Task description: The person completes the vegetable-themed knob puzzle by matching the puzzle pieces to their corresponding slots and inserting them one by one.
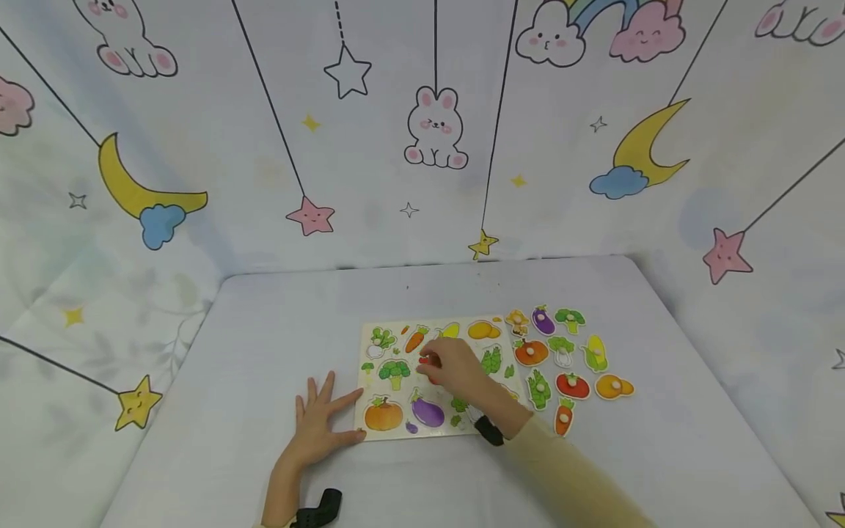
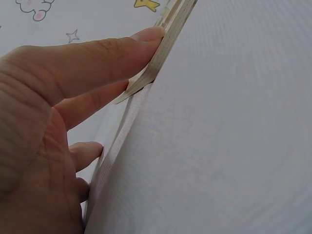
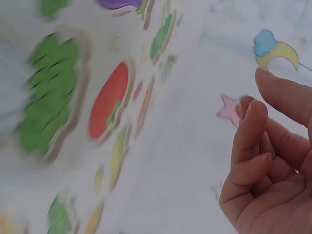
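Observation:
A wooden vegetable puzzle board (image 1: 409,400) lies on the table with printed vegetables and cut-out outlines. My left hand (image 1: 320,422) rests on the table with spread fingers, the thumb and index finger touching the board's left edge. In the left wrist view the thumb (image 2: 112,61) presses against that wooden edge. Above the middle of the board hovers my right hand (image 1: 455,367), partly covering the printed tomato (image 3: 109,100). Its fingers are loosely curled, and the right wrist view shows a gap between thumb and fingertips with nothing in it.
Loose knobbed puzzle pieces lie right of the board, including an eggplant (image 1: 543,320), a broccoli (image 1: 570,320), a pumpkin (image 1: 531,352), a corn (image 1: 596,354), a tomato (image 1: 572,386) and a carrot (image 1: 564,416). A patterned cloth backdrop (image 1: 370,161) stands behind the white table (image 1: 264,330).

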Demonstrator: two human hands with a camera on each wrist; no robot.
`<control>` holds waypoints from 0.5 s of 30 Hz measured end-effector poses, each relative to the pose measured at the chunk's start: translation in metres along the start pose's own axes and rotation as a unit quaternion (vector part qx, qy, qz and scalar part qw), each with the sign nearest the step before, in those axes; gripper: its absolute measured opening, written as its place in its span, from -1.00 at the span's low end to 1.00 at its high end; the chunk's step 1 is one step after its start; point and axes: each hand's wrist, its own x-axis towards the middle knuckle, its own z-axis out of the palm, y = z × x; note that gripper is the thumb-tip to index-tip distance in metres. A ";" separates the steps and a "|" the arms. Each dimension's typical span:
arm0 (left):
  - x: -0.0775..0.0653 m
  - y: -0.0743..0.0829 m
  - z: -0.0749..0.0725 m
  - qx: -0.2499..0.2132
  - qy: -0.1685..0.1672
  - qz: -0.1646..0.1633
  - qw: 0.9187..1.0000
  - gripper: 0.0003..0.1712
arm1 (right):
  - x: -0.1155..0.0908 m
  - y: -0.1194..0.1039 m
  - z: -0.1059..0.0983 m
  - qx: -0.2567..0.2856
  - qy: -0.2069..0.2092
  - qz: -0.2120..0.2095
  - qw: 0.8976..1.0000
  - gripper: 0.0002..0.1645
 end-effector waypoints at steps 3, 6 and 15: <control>0.000 0.000 0.000 -0.003 -0.004 -0.003 1.000 -0.12 | -0.029 0.013 -0.019 0.000 0.029 0.030 0.999 -0.73; 0.000 0.000 0.000 -0.004 -0.002 -0.003 1.000 -0.12 | -0.056 0.030 -0.036 0.000 0.055 0.059 0.997 -0.70; 0.001 -0.004 0.001 -0.011 0.003 0.006 1.000 -0.12 | -0.117 0.081 -0.070 -0.008 0.090 0.166 0.982 -0.69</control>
